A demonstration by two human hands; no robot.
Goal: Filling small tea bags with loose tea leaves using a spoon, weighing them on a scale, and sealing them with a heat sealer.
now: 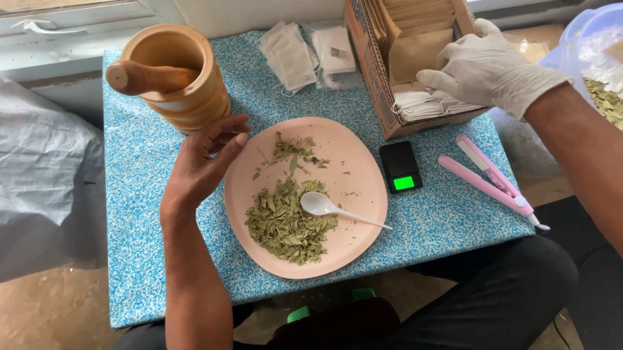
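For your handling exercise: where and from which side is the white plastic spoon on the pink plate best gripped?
Grip the white plastic spoon by its thin handle, coming from the right: the handle lies bare, pointing toward the round pink plate's right rim, while the bowl rests against the dried green leaves.

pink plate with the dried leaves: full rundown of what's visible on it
The round pale pink plate, plastic by its look, lies flat on the blue speckled tablecloth near the table's front edge. A heap of crushed dried green leaves covers its lower left, with scattered bits toward the top. A white plastic spoon rests bowl-up on the heap, handle pointing right. The bare left hand touches the plate's left rim. A small black scale sits just to its right, apart.
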